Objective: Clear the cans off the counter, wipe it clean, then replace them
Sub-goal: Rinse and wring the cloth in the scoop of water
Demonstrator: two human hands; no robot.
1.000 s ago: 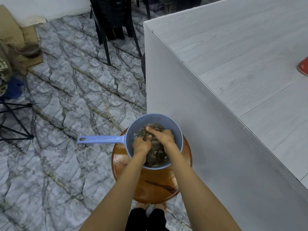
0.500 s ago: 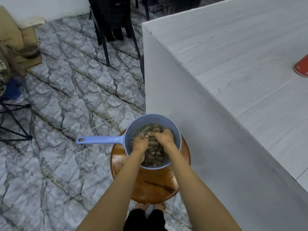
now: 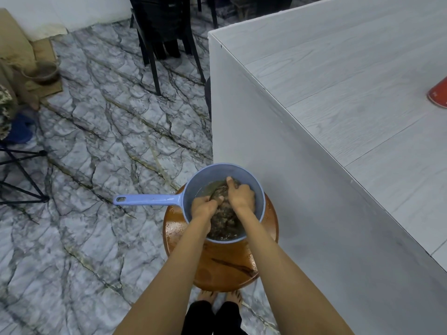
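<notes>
Our left hand point(image 3: 203, 207) and right hand point(image 3: 240, 195) grip a dark wet cloth point(image 3: 223, 220) in the blue dipper point(image 3: 145, 199), so we judge the counter point(image 3: 338, 81) not yet wiped, a red thing point(image 3: 439, 95), maybe a can, resting on it.

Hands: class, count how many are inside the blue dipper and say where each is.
2. The left hand grips the dark cloth at the left side of the blue dipper; the right hand grips it further back, toward the right. Neither is hidden.
</notes>
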